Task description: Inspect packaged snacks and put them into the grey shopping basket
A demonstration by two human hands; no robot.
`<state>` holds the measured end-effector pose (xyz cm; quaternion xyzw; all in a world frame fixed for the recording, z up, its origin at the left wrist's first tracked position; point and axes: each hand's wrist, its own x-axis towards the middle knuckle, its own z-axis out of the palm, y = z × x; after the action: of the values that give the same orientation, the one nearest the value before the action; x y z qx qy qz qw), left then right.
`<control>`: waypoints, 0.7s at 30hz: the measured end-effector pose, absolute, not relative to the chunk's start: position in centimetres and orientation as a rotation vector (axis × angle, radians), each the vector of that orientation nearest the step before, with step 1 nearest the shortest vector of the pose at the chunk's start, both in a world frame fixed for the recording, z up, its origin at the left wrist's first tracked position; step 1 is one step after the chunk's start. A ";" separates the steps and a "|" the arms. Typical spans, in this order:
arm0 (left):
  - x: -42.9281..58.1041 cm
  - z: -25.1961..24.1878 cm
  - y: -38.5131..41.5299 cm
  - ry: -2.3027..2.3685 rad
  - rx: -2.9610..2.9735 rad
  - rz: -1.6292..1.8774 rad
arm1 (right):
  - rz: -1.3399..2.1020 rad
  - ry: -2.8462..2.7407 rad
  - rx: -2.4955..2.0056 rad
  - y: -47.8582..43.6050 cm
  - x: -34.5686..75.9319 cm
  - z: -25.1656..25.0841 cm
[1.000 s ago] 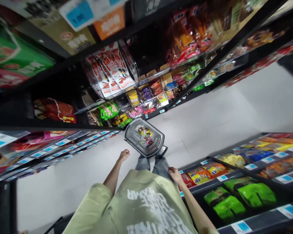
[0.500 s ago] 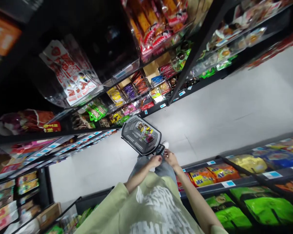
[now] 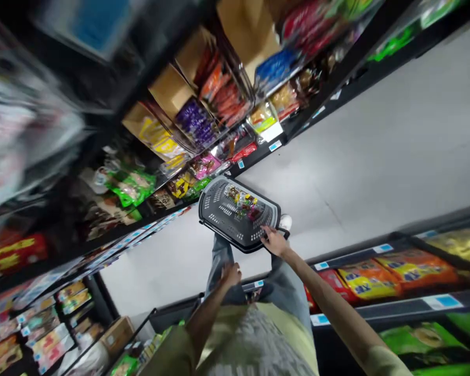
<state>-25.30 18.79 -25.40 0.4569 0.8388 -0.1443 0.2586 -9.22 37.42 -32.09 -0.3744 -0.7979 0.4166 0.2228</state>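
A dark grey plastic shopping basket (image 3: 227,214) with slotted sides tilts in front of my legs. Several small colourful snack packets (image 3: 243,202) lie inside it. At the basket's near right edge, my right hand (image 3: 274,241) is closed on the rim by the handle. My left hand (image 3: 230,274) is apart from the basket, close to my left thigh. Its fingers look curled but are smeared by motion, and I cannot make out anything in them.
A shelf with boxes of small packaged snacks (image 3: 198,122) runs along the far side. Orange snack bags (image 3: 370,277) fill a low shelf at right. The pale floor (image 3: 356,177) stretches between the shelves. A cardboard box (image 3: 117,337) stands at lower left.
My left hand has moved away from the basket's handle, down toward my body. My right hand has taken hold of the basket's rim. The far shelf looks closer.
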 end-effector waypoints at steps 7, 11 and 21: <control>-38.9 -31.3 17.9 2.477 1.111 -0.642 | 1.068 -2.127 -1.264 44.0 -23.8 -40.7; -43.0 -33.4 19.1 2.554 1.041 -0.635 | 1.003 -2.120 -1.357 48.1 -28.9 -45.7; -47.0 -34.1 20.7 2.683 1.137 -0.479 | 0.865 -2.123 -1.386 57.7 -38.9 -52.9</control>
<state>-47.03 20.73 -34.10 0.3833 0.9045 -0.1615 0.0942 -38.89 57.71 -52.86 -0.5037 -0.7713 0.3144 0.2294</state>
